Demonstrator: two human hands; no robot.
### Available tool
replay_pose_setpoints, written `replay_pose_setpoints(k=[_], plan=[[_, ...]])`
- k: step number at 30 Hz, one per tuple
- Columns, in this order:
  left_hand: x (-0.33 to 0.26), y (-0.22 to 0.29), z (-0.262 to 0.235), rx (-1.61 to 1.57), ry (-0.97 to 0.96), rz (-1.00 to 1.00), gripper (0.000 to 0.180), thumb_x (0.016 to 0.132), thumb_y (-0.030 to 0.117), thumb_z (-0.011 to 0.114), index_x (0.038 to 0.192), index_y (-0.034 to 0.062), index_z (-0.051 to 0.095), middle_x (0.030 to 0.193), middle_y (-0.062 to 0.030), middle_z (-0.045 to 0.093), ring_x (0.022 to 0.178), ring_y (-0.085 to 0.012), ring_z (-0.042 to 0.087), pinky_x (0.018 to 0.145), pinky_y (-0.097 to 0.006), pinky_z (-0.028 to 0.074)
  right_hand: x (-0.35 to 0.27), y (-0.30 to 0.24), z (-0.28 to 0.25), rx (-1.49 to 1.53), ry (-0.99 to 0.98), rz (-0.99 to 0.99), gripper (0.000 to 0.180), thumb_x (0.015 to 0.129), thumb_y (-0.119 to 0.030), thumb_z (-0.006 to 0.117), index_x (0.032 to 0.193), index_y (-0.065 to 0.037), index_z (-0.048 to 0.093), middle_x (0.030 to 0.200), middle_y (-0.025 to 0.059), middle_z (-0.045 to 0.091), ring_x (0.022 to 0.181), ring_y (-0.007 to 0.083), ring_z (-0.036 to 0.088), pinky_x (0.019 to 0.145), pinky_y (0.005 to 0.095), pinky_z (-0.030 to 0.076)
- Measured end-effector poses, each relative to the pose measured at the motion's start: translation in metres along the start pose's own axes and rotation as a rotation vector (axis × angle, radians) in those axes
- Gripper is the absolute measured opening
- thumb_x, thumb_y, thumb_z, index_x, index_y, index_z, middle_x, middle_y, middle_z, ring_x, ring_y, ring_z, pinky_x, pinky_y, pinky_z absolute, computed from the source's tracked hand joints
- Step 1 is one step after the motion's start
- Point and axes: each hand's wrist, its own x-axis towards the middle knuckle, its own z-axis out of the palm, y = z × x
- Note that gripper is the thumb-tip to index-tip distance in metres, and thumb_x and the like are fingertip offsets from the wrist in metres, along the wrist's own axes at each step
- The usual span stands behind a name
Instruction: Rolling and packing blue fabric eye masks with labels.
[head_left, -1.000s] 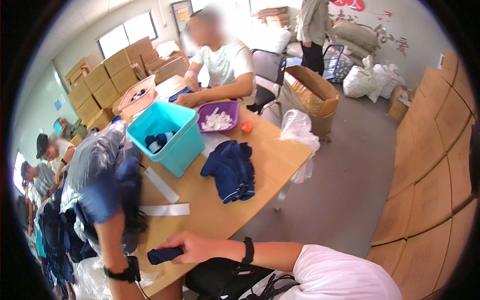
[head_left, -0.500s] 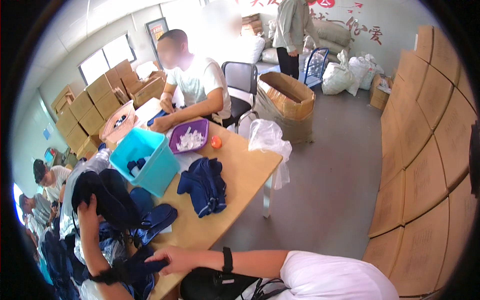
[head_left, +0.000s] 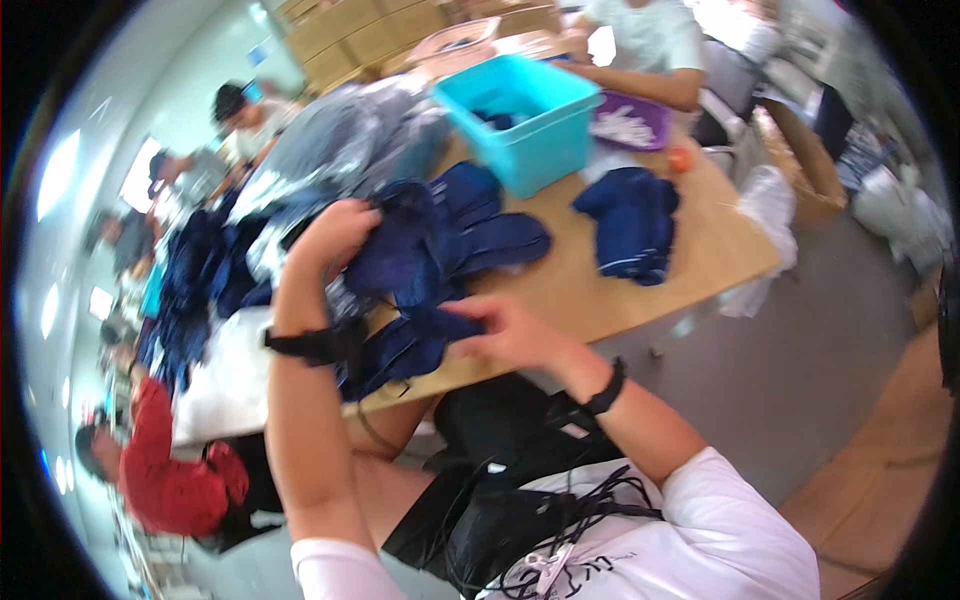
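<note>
My left hand (head_left: 338,238) is closed on the edge of a navy cloth piece (head_left: 388,255) at the near left side of the table. My right hand (head_left: 512,332) pinches another part of navy cloth (head_left: 445,325) close to the table's front edge; whether both hands hold one piece I cannot tell. Just beyond them lie several more navy pieces with rounded ends (head_left: 505,243). A folded navy stack (head_left: 632,225) rests apart to the right. Motion blurs the cloth near my fingers.
A turquoise bin (head_left: 540,150) with dark items stands on the wooden table (head_left: 710,235), beside a purple basket (head_left: 655,125) of white pieces and a small orange-red object (head_left: 680,159). Grey plastic wrapping (head_left: 340,140) covers a heap. Co-workers sit opposite and leftward, one in red (head_left: 165,460).
My view has swung left and down. My left hand, which held up a dark navy bundle, is now lower and nearer my right hand. The right hand keeps its pinch on navy cloth.
</note>
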Motion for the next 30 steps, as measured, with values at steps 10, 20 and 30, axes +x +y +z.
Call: replay_pose_setpoints(k=[10, 20, 30], plan=[[-0.019, -0.016, 0.011, -0.122, 0.276, 0.195, 0.039, 0.103, 0.021, 0.063, 0.134, -0.0025, 0.065, 0.107, -0.0037, 0.073, 0.094, -0.0107, 0.063, 0.085, -0.026, 0.051, -0.008, -0.006, 0.005, 0.169, -0.036, 0.072, 0.059, 0.087, 0.005, 0.076, 0.144, 0.001, 0.058, 0.129, 0.003, 0.067, 0.114, 0.0104, 0.062, 0.1, 0.0288, 0.05], [-0.072, 0.011, -0.004, 0.205, 0.743, 0.439, 0.035, 0.096, 0.03, 0.07, 0.113, -0.0014, 0.071, 0.099, -0.0235, 0.074, 0.091, -0.0358, 0.073, 0.081, -0.04, 0.055, -0.005, -0.009, 0.005, 0.192, -0.088, 0.059, 0.061, 0.085, 0.003, 0.08, 0.142, 0.002, 0.059, 0.127, 0.002, 0.067, 0.111, 0.0097, 0.062, 0.099, 0.0284, 0.051], [-0.169, -0.057, 0.075, 0.05, -0.169, 0.506, 0.027, 0.097, 0.019, 0.068, 0.121, 0.0062, 0.069, 0.124, -0.0214, 0.064, 0.118, -0.0333, 0.062, 0.102, -0.043, 0.049, -0.01, -0.003, -0.004, 0.216, 0.045, 0.111, 0.053, 0.087, 0.0, 0.079, 0.138, 0.001, 0.063, 0.109, 0.0015, 0.074, 0.09, 0.0076, 0.067, 0.084, 0.0255, 0.055]])
